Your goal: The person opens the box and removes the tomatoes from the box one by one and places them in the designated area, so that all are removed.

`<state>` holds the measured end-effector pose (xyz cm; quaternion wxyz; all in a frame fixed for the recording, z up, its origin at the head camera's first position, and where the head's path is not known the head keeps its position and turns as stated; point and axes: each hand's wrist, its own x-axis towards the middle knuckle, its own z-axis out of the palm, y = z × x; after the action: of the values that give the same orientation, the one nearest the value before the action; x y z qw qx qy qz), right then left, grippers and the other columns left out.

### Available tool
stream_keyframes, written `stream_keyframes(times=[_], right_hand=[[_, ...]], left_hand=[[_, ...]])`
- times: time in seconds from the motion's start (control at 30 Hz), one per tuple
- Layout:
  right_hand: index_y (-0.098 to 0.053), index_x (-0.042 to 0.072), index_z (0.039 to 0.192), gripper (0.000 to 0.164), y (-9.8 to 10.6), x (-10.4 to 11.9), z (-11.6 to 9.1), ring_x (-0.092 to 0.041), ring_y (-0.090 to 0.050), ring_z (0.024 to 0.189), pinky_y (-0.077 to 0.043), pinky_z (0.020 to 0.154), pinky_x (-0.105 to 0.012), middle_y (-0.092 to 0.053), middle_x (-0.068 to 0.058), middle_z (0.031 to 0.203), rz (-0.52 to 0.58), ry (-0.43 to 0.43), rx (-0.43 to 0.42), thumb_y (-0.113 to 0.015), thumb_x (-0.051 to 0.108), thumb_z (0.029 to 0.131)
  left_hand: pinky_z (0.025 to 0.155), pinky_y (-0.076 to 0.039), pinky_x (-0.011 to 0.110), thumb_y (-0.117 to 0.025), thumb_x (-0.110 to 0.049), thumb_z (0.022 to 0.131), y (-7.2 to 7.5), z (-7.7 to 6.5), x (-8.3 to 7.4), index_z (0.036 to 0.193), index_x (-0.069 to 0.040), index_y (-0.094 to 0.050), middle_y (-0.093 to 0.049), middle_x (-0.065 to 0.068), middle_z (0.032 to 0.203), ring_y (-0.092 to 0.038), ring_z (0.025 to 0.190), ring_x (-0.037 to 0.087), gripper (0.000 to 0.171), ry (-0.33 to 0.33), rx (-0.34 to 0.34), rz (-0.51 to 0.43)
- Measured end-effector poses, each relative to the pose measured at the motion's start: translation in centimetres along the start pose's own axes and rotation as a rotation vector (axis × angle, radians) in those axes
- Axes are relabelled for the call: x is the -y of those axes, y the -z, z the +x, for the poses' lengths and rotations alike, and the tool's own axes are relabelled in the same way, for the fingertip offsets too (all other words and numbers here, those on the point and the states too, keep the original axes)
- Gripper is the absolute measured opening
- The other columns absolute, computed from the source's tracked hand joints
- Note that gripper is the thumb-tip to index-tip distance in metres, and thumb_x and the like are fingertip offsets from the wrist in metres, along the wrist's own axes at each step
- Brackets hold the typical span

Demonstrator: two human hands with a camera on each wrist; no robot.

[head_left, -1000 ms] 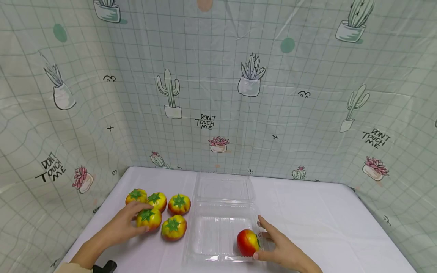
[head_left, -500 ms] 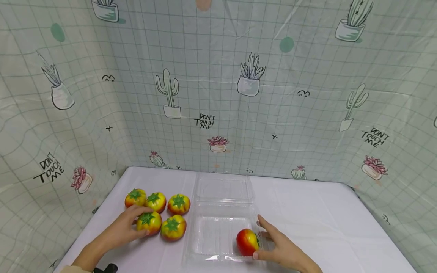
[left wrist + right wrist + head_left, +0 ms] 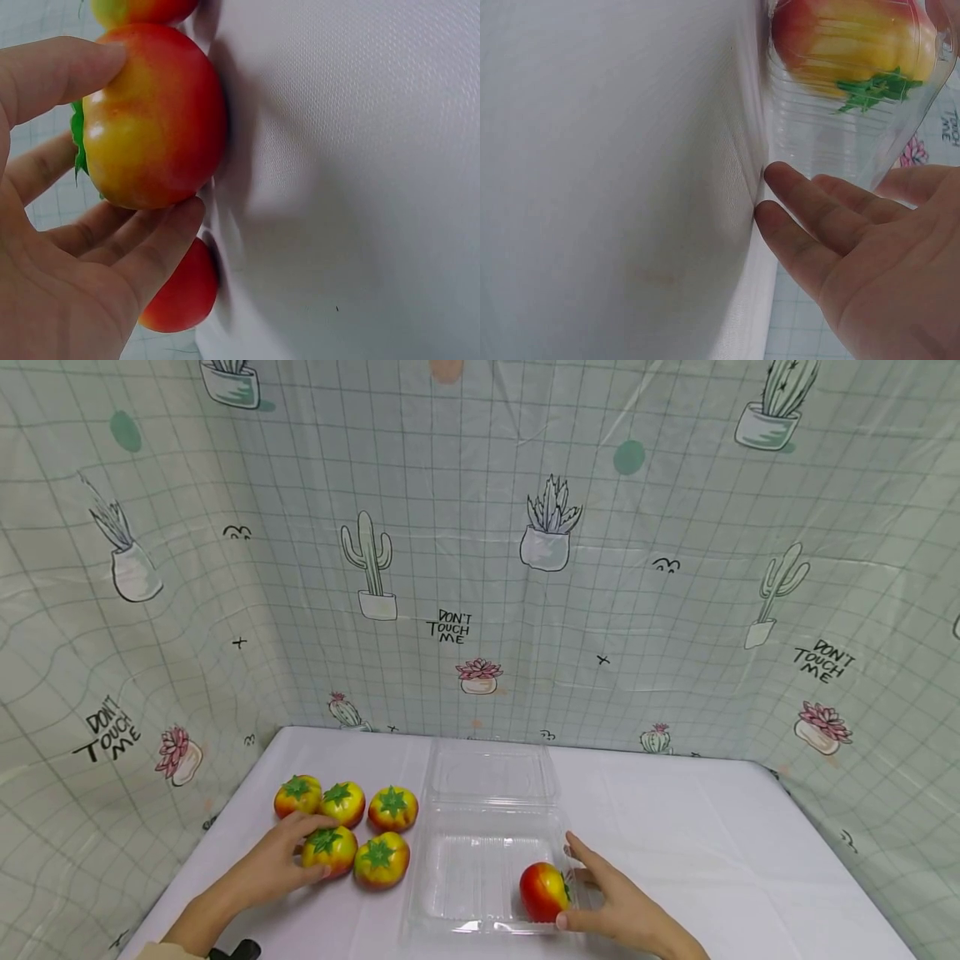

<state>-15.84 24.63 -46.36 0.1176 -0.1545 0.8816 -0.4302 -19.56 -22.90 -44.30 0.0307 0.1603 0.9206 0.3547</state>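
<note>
My left hand (image 3: 273, 857) grips a red-and-yellow tomato (image 3: 335, 852) with a green leafy top, thumb on the near side and fingers round the far side. In the left wrist view, this tomato (image 3: 157, 120) stands on the cloth between thumb and fingertips. Several more tomatoes sit close by, one of them (image 3: 382, 861) just to its right. A clear plastic clamshell box (image 3: 465, 881) lies open, holding one tomato (image 3: 542, 892) tipped on its side in the front right corner. Along the box's right wall my right hand (image 3: 618, 902) rests with spread fingers, thumb at the front corner.
The box's lid (image 3: 491, 777) is folded back toward the rear of the white-clothed table (image 3: 675, 835). A curtain (image 3: 480, 585) printed with cacti surrounds the table at the back and sides. A black object (image 3: 243, 950) shows below the left wrist.
Between the left fingers, the tomato shifts very slightly to the right. My right hand stays at the box, and the other tomatoes keep their places.
</note>
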Motion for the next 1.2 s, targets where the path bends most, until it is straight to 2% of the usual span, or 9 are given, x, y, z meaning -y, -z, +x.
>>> stream_keyframes(times=[0.4, 0.87, 1.2], right_hand=[[-0.015, 0.014, 0.154, 0.099, -0.06, -0.02, -0.03, -0.039, -0.047, 0.125, -0.036, 0.097, -0.066, -0.033, -0.017, 0.15, -0.014, 0.01, -0.007, -0.074, 0.043, 0.08], [-0.015, 0.015, 0.154, 0.097, -0.06, -0.03, -0.02, -0.039, -0.046, 0.126, -0.041, 0.095, -0.062, -0.032, -0.017, 0.151, 0.008, -0.004, 0.004, -0.073, 0.041, 0.081], [-0.016, 0.017, 0.154, 0.098, -0.07, -0.01, -0.08, -0.04, -0.045, 0.126, -0.044, 0.092, -0.06, -0.031, -0.017, 0.151, 0.019, -0.022, 0.005, -0.074, 0.041, 0.079]], left_hand=[[0.089, -0.048, 0.053, -0.078, -0.024, 0.078, 0.06, 0.0, -0.11, 0.125, -0.013, -0.058, -0.047, 0.01, 0.114, -0.052, 0.102, 0.028, 0.052, 0.015, 0.005, -0.002], [0.088, -0.05, 0.051, -0.078, -0.022, 0.078, 0.07, -0.08, 0.17, 0.126, -0.013, -0.057, -0.047, 0.012, 0.12, -0.054, 0.104, 0.03, 0.053, 0.008, 0.006, -0.016], [0.087, -0.05, 0.047, -0.079, -0.024, 0.077, 0.28, -0.17, 0.32, 0.125, -0.011, -0.057, -0.049, 0.011, 0.12, -0.055, 0.105, 0.028, 0.055, -0.044, -0.017, 0.0]])
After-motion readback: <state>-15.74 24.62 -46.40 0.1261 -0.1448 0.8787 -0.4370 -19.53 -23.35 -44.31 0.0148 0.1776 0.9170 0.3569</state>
